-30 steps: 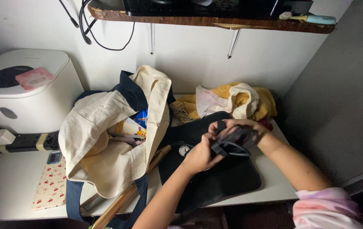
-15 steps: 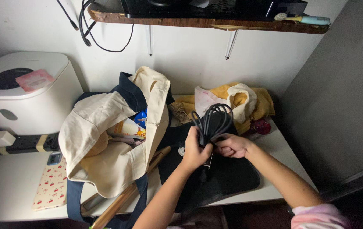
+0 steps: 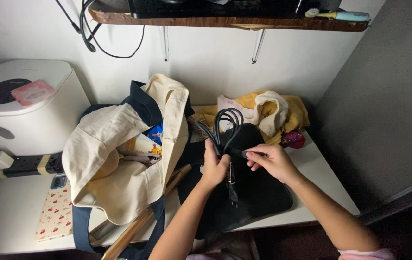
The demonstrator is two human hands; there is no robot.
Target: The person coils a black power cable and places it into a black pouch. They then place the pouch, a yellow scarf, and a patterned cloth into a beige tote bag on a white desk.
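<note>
here a looped black cable (image 3: 226,126) is gripped in the left hand (image 3: 214,166), whose fingers are closed round the gathered strands so that the loops stand up above the fist. the bundle is held over a black bag (image 3: 259,192) lying flat on the white table (image 3: 321,178), just beside an open cream tote bag (image 3: 119,159). the loose end of the cable is pinched between thumb and fingertips of the right hand (image 3: 269,161), drawn out sideways from the bundle. a plug (image 3: 233,195) hangs below the left fist.

for the winding to go well, the loops should be kept even and held firmly at one spot, while the free end is passed snugly round them without being pulled so tight that it kinks.

both forearms come up from the lower edge, the left nearly straight, the right angled in from the side with the wrist bent inward. whether the end is already wrapped once round the bundle cannot quite be made out in the dim light.
</note>
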